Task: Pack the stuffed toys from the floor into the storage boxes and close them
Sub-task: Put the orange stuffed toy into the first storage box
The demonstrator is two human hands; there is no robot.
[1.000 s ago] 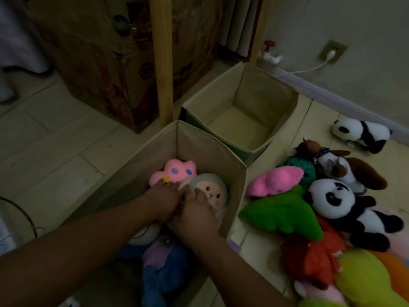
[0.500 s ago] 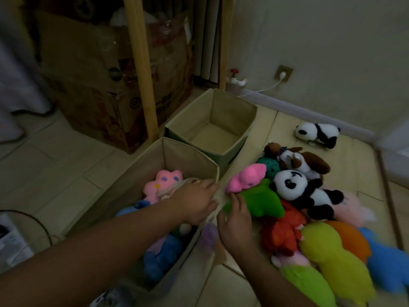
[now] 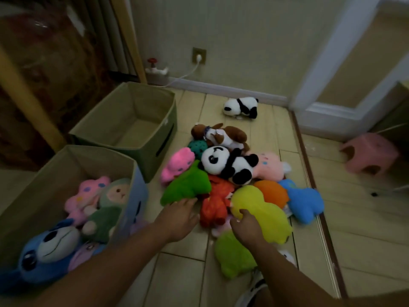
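Observation:
A heap of stuffed toys lies on the floor: a green toy, a red one, a yellow one, a panda and several more. My left hand is spread, its fingertips touching the green toy's lower edge. My right hand rests its fingers on the yellow toy's near edge; neither hand grips anything. The near storage box at the left holds a blue toy, a pink one and a green-hooded doll. The far storage box stands open with nothing in it.
A small panda lies alone near the back wall. A pink stool stands at the right by a white door frame. A wooden post and a cardboard carton stand behind the boxes. A cable runs from the wall socket.
Both hands have left the near box and moved right over the floor heap. The view has swung right, so the toy pile sits in the centre.

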